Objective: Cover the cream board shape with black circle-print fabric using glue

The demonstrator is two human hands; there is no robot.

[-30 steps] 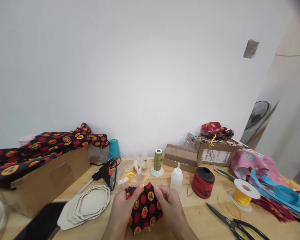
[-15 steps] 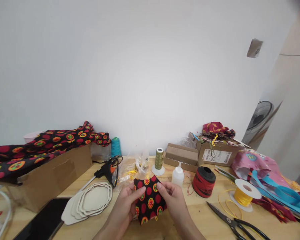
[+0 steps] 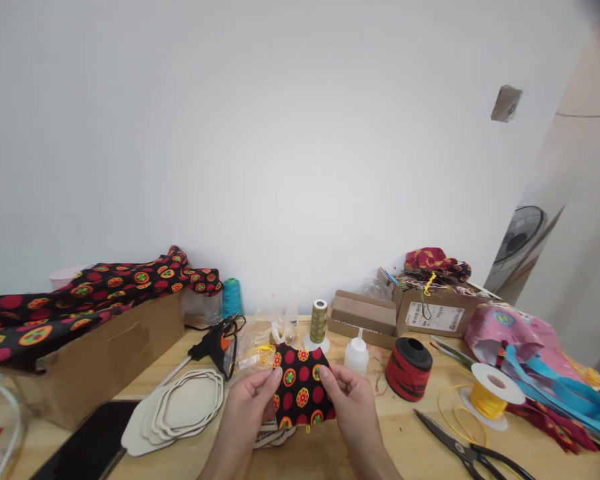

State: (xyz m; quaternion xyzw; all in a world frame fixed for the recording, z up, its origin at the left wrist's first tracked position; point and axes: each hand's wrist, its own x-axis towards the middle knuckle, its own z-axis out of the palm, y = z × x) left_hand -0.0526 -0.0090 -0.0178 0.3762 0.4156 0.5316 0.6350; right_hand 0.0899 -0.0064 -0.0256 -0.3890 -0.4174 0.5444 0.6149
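Observation:
A small piece of black fabric [image 3: 303, 387] with red dots and bright round flower prints is stretched between my hands. My left hand [image 3: 253, 403] pinches its left edge, thumb on the front. My right hand [image 3: 350, 397] grips the right edge the same way. A short yellow loop [image 3: 308, 429] hangs at the fabric's lower edge. Below and behind the cloth, some pale cut-out frames [image 3: 276, 437] lie on the table, partly hidden by the fabric and my left hand. The fingers behind the cloth are mostly hidden.
A stack of cream shaped panels [image 3: 190, 400], a phone [image 3: 87, 440] and a glue gun [image 3: 215, 347] lie left. A white squeeze bottle [image 3: 357, 355], red cord spool [image 3: 409, 370], yellow cord spool [image 3: 490, 397] and black-handled scissors [image 3: 460, 448] are right. Cardboard boxes [image 3: 100, 367] stand behind.
The fabric has been lifted slightly and straightened, now held flatter and wider between both hands. Pale frames beneath it have come into view. The camera has tilted slightly.

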